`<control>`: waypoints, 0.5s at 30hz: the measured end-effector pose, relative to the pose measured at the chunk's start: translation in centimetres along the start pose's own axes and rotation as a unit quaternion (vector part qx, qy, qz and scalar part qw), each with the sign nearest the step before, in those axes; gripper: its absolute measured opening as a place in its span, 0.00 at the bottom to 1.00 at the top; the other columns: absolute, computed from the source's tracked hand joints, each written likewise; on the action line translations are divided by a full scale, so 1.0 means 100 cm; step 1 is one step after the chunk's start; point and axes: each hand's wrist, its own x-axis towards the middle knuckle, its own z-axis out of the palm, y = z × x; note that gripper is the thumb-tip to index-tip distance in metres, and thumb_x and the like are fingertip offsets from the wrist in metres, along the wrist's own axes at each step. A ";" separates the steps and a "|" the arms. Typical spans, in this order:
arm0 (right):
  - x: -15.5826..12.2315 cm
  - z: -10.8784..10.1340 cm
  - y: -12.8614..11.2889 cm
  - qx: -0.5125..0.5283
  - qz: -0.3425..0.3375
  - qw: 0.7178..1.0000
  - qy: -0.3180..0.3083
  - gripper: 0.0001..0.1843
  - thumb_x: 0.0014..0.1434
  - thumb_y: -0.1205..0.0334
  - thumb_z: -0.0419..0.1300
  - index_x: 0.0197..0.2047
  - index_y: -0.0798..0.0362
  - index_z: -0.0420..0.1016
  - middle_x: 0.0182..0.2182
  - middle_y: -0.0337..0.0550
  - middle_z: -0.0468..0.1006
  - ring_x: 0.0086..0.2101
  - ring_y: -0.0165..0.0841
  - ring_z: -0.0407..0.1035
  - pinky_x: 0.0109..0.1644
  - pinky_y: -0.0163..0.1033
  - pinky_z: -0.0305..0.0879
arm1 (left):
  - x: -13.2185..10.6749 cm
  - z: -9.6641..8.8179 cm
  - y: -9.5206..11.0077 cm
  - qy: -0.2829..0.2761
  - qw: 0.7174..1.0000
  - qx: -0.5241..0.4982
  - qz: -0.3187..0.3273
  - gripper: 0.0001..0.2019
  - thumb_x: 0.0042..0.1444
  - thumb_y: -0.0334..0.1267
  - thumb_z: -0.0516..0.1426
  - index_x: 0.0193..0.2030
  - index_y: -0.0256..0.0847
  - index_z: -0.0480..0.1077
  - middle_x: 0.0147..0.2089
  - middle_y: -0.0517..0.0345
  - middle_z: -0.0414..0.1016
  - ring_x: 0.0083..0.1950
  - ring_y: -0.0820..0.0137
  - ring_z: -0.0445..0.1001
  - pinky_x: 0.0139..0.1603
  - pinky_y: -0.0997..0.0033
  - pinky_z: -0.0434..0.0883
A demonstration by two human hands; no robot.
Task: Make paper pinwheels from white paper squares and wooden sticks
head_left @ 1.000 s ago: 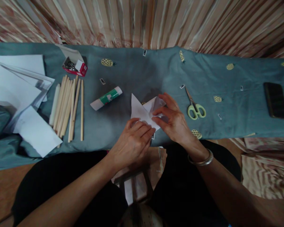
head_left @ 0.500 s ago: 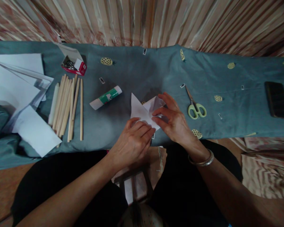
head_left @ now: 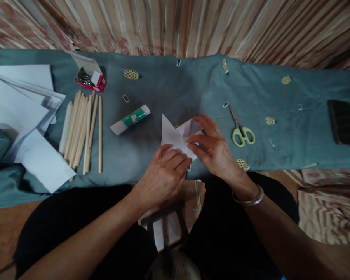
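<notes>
A small folded piece of white paper [head_left: 170, 134] with pointed corners lies near the front edge of the cloth-covered table [head_left: 151, 163]. My left hand [head_left: 167, 171] presses down on its near side with curled fingers. My right hand [head_left: 214, 144], a bangle on its wrist, pinches the paper's right part between thumb and fingers, where a flap stands up. The fingertips cover part of the folds. Left of the paper lies a glue stick [head_left: 130, 119] with a green and white label. Scissors [head_left: 241, 131] with light green handles rest to the right.
Several wooden sticks [head_left: 80, 130] lie side by side at the left, close to white paper sheets [head_left: 14, 97]. Behind them stands an open red box [head_left: 91, 79] with small metal pieces inside. A dark phone [head_left: 342, 122] is at the far right. A pleated curtain [head_left: 169, 27] hangs behind the table.
Almost nothing differs. Both hands keep their hold on the folded paper, and the view has shifted very slightly.
</notes>
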 end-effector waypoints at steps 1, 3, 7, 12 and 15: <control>-0.001 0.000 0.000 -0.005 -0.006 1.000 -0.001 0.07 0.61 0.65 0.59 0.36 0.47 0.79 0.64 0.42 0.67 0.68 0.47 0.52 0.68 0.60 0.57 | 0.000 0.000 0.000 -0.001 1.000 0.001 0.000 0.13 0.66 0.32 0.50 0.50 0.33 0.73 0.43 0.49 0.81 0.47 0.61 0.75 0.59 0.51 0.68; -0.003 -0.001 -0.001 -0.014 -0.010 1.000 -0.007 0.08 0.63 0.64 0.57 0.36 0.47 0.79 0.65 0.41 0.66 0.69 0.47 0.51 0.69 0.60 0.55 | 0.000 -0.001 -0.001 -0.003 1.000 0.003 0.000 0.13 0.66 0.32 0.50 0.50 0.34 0.73 0.44 0.50 0.81 0.48 0.62 0.75 0.59 0.51 0.68; -0.010 -0.003 -0.005 -0.015 -0.016 1.000 -0.023 0.12 0.64 0.65 0.53 0.41 0.45 0.78 0.67 0.39 0.63 0.70 0.48 0.49 0.69 0.60 0.53 | -0.001 0.000 -0.001 -0.005 1.000 0.001 0.001 0.13 0.66 0.32 0.50 0.50 0.35 0.73 0.44 0.49 0.81 0.48 0.61 0.75 0.59 0.50 0.68; -0.018 -0.001 -0.008 -0.047 -0.037 0.998 -0.021 0.16 0.64 0.68 0.51 0.47 0.43 0.75 0.68 0.38 0.62 0.71 0.45 0.45 0.69 0.61 0.52 | -0.002 -0.001 -0.003 0.002 1.000 -0.011 0.000 0.13 0.65 0.34 0.52 0.52 0.34 0.73 0.45 0.49 0.81 0.49 0.61 0.76 0.61 0.48 0.67; -0.020 0.000 -0.007 -0.058 -0.045 0.997 -0.023 0.17 0.64 0.68 0.50 0.49 0.43 0.75 0.68 0.39 0.61 0.71 0.45 0.45 0.68 0.62 0.52 | -0.003 -0.014 -0.014 0.031 0.999 -0.032 -0.005 0.17 0.64 0.39 0.54 0.56 0.36 0.70 0.50 0.47 0.80 0.52 0.60 0.75 0.62 0.46 0.67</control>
